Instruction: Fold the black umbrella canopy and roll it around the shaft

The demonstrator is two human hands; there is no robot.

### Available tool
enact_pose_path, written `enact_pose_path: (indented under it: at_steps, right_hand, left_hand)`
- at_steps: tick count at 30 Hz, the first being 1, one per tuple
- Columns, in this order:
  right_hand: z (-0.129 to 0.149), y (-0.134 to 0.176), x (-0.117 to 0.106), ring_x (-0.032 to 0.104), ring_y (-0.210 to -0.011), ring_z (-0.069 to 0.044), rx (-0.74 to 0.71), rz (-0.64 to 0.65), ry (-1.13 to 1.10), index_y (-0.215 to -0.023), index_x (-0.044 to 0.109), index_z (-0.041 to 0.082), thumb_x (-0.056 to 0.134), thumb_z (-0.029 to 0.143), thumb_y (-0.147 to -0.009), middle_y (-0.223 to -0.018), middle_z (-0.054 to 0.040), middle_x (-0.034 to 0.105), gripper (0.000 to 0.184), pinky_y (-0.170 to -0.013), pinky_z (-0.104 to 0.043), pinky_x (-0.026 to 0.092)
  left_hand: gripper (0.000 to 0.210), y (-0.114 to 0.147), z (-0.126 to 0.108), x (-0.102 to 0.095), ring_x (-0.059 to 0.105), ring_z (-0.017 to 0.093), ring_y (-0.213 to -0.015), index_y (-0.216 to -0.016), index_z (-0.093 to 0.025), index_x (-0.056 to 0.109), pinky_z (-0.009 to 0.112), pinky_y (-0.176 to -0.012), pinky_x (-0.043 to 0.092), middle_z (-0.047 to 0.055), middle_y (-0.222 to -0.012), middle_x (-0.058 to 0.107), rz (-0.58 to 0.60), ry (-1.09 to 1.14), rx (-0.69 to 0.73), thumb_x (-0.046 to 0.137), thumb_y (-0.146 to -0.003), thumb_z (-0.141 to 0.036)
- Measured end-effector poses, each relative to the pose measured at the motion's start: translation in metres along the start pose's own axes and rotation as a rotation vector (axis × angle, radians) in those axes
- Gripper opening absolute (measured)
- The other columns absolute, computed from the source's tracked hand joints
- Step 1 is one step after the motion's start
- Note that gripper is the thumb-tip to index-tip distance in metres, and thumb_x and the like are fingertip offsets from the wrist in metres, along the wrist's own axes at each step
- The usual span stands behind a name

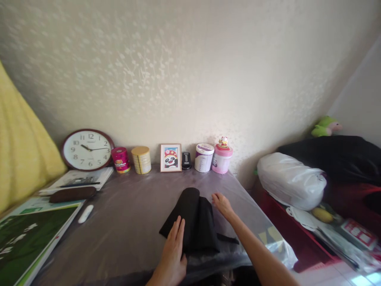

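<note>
A black folded cloth item (190, 222) lies near the front edge of the table, partly rolled over itself, with a narrow black strap (228, 238) sticking out at its right. My left hand (175, 246) rests on its left part, the fingers stretched out and flat against the fabric. Just off the cloth's upper right side is my right hand (222, 204). Its fingers are curled in together, and whether they pinch anything is too small to make out.
Along the wall stand a clock (88, 150), a red tin (120, 160), a yellow-lidded can (141, 160), a framed panda picture (170, 157), a white tub (204, 157) and a pink tub (222, 159). Books (32, 238), a brown case (73, 194) and a white stick-like object (86, 214) lie left. A white bag (291, 178) sits right.
</note>
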State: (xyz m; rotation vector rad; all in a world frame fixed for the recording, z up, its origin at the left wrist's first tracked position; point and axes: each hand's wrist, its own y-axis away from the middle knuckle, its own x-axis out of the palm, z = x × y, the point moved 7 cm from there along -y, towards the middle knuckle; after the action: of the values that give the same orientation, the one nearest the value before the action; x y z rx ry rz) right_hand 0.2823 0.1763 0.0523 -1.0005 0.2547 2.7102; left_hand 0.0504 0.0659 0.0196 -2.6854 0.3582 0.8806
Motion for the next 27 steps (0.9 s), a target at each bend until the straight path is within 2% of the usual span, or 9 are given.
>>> enact_pose_path:
  at_steps: [3,5,10,14,20,23,27]
  right_hand:
    - [-0.013,0.011,-0.001,0.064,-0.074,-0.015,0.100,0.065,-0.086,-0.081,0.057,0.018,0.041,0.028,-0.087,-0.081,-0.0061,0.065,0.020,-0.060,-0.023,0.049]
    - [-0.015,0.018,0.002,0.064,-0.069,-0.014,0.150,0.103,-0.154,-0.083,0.055,0.017,0.040,0.030,-0.087,-0.083,-0.0064,0.064,0.020,-0.054,-0.023,0.050]
    - [-0.015,0.024,0.009,0.062,-0.062,-0.013,0.222,0.136,-0.251,-0.082,0.053,0.017,0.037,0.032,-0.087,-0.078,-0.0055,0.061,0.022,-0.051,-0.025,0.052]
    - [-0.015,0.019,0.018,0.058,-0.055,-0.013,0.229,0.126,-0.246,-0.079,0.055,0.016,0.036,0.038,-0.086,-0.068,-0.0036,0.057,0.030,-0.051,-0.027,0.051]
    - [-0.010,0.010,0.028,0.061,-0.066,-0.017,0.176,0.026,-0.111,-0.085,0.059,0.014,0.030,0.051,-0.087,-0.075,-0.0079,0.061,0.047,-0.052,-0.025,0.046]
    - [-0.012,0.005,0.027,0.061,-0.076,-0.020,0.129,-0.008,-0.018,-0.072,0.061,0.014,0.038,0.042,-0.086,-0.076,-0.0105,0.064,0.039,-0.061,-0.025,0.044]
    - [-0.019,0.002,0.014,0.059,-0.081,-0.020,0.067,-0.076,0.048,-0.057,0.059,0.017,0.044,0.029,-0.083,-0.074,-0.0114,0.065,0.031,-0.068,-0.026,0.040]
  left_hand:
    - [0.087,-0.001,0.003,-0.004,0.013,0.021,-0.139,-0.140,-0.019,0.020,0.044,-0.114,0.015,0.008,-0.151,0.014,-0.011,0.098,-0.006,0.040,-0.057,-0.001]
    - [0.086,-0.001,0.005,-0.006,0.012,0.020,-0.139,-0.140,-0.020,0.020,0.043,-0.114,0.013,0.007,-0.151,0.015,-0.016,0.155,-0.022,0.039,-0.058,-0.001]
    - [0.084,-0.001,0.013,-0.013,0.013,0.019,-0.138,-0.139,-0.022,0.021,0.039,-0.115,0.011,0.003,-0.151,0.016,-0.038,0.259,-0.054,0.040,-0.059,-0.004]
    - [0.083,-0.002,0.016,-0.018,0.014,0.019,-0.138,-0.138,-0.018,0.022,0.038,-0.115,0.012,0.005,-0.150,0.018,-0.061,0.261,-0.076,0.039,-0.058,-0.005]
    - [0.084,-0.001,0.010,-0.016,0.012,0.020,-0.139,-0.138,-0.017,0.021,0.037,-0.115,0.009,0.005,-0.151,0.015,-0.015,0.267,-0.075,0.041,-0.057,-0.006]
    - [0.085,-0.001,0.010,-0.013,0.010,0.018,-0.139,-0.139,-0.016,0.020,0.037,-0.115,0.008,0.006,-0.151,0.013,-0.016,0.235,-0.064,0.040,-0.057,-0.005]
    - [0.085,0.000,0.012,-0.009,0.010,0.019,-0.139,-0.139,-0.015,0.019,0.038,-0.115,0.010,0.008,-0.151,0.013,-0.022,0.184,-0.054,0.038,-0.057,-0.003]
